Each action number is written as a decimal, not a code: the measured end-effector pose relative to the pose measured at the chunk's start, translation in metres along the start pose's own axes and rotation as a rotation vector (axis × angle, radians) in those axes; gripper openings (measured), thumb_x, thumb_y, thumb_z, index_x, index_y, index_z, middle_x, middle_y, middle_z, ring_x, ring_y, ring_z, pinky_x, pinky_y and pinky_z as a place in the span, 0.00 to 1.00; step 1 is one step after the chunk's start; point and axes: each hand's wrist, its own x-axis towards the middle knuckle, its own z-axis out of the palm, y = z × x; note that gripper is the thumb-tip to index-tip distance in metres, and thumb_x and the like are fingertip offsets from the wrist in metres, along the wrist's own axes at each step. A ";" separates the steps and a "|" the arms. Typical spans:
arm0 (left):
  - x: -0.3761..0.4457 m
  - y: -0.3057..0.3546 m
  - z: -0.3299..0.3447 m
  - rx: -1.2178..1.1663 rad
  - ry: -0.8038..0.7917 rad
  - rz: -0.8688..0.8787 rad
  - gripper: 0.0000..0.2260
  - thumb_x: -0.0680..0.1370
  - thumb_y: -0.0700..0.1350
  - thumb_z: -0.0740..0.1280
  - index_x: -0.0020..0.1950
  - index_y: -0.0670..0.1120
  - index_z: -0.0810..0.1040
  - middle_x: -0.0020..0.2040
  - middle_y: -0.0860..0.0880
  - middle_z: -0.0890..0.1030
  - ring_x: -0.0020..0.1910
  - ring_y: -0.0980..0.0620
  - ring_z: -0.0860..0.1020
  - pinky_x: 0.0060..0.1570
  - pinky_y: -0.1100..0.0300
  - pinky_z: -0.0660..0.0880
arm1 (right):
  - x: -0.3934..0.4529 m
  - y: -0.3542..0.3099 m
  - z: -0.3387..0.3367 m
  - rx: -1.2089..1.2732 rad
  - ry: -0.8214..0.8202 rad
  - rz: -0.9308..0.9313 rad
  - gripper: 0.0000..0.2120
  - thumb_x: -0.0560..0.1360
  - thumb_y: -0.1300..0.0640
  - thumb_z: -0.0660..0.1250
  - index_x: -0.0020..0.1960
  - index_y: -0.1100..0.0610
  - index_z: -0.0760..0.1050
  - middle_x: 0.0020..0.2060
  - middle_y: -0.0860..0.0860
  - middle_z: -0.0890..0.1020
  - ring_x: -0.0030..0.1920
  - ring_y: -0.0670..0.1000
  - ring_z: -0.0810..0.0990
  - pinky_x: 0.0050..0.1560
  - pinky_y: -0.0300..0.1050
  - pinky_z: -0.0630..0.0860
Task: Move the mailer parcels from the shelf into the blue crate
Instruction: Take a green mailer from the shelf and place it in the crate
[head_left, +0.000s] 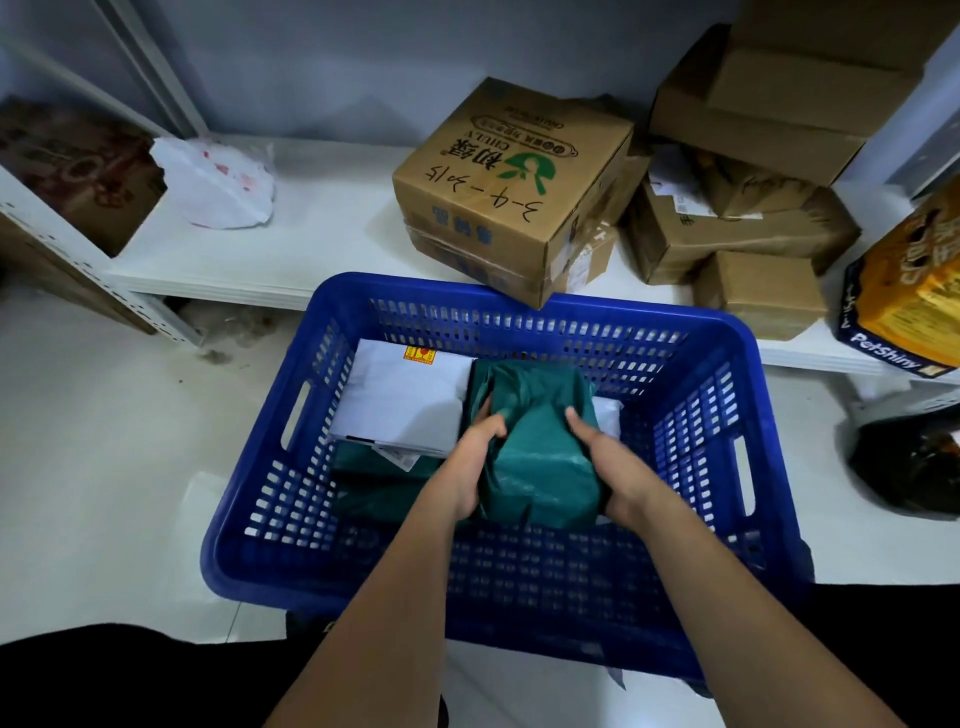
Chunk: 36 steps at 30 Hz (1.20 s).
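Lowering into the blue crate (691, 364), a green mailer parcel (537, 447) was gripped by the left hand (467, 467) at nine o'clock and the right hand (615, 467) at three o'clock. Release appeared to be called for next, then a reach toward the shelf (322, 228) at twelve o'clock. A white mailer (400, 400) and other green mailers (379, 478) were already held inside.
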 end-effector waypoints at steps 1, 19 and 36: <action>0.002 -0.002 -0.004 -0.004 0.012 0.023 0.23 0.75 0.41 0.57 0.67 0.56 0.75 0.59 0.43 0.82 0.56 0.40 0.81 0.54 0.44 0.79 | 0.006 0.007 0.001 0.000 0.002 -0.015 0.23 0.73 0.40 0.70 0.61 0.54 0.79 0.52 0.56 0.85 0.53 0.58 0.85 0.60 0.59 0.78; 0.065 -0.008 -0.027 0.794 0.469 0.183 0.45 0.73 0.62 0.68 0.79 0.54 0.43 0.77 0.42 0.58 0.74 0.39 0.61 0.72 0.44 0.61 | 0.075 0.034 0.020 -0.137 0.134 -0.152 0.14 0.78 0.52 0.67 0.64 0.50 0.75 0.51 0.50 0.85 0.50 0.52 0.85 0.54 0.51 0.81; 0.097 -0.067 0.110 0.972 0.229 0.219 0.40 0.76 0.55 0.68 0.79 0.55 0.45 0.68 0.45 0.75 0.64 0.41 0.75 0.60 0.50 0.73 | 0.048 0.008 -0.112 -0.059 0.499 -0.097 0.18 0.70 0.49 0.69 0.54 0.59 0.78 0.45 0.56 0.84 0.46 0.57 0.83 0.48 0.51 0.81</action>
